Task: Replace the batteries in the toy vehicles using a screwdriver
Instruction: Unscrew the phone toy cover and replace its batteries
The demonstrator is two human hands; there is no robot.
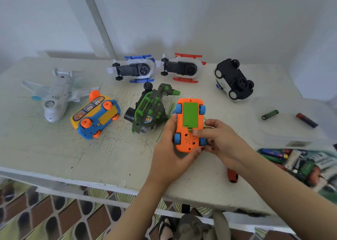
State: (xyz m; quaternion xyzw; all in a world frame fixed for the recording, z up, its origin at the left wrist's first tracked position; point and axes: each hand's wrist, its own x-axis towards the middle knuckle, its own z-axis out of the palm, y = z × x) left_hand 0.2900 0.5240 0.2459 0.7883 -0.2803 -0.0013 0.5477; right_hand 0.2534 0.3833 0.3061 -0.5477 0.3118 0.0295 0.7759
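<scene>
An orange toy car (188, 141) with blue wheels lies upside down over the table, its green battery cover (190, 114) facing up. My left hand (170, 148) grips the car's left side and underneath. On the car's right side my right hand (217, 139) holds on, its fingertips at the lower end of the green cover. A screwdriver with an orange-red handle (232, 177) lies on the table below my right forearm, partly hidden. Two loose batteries, a green one (269, 114) and a red-black one (307, 120), rest at the right.
Other upturned toys lie around: a white plane (54, 95), a blue-yellow bus (95, 115), a green helicopter (149, 110), blue (135, 69) and red (182, 68) helicopters, a black-and-white car (233, 79). A pile of batteries (300, 164) sits at right. The table edge (109, 185) runs near me.
</scene>
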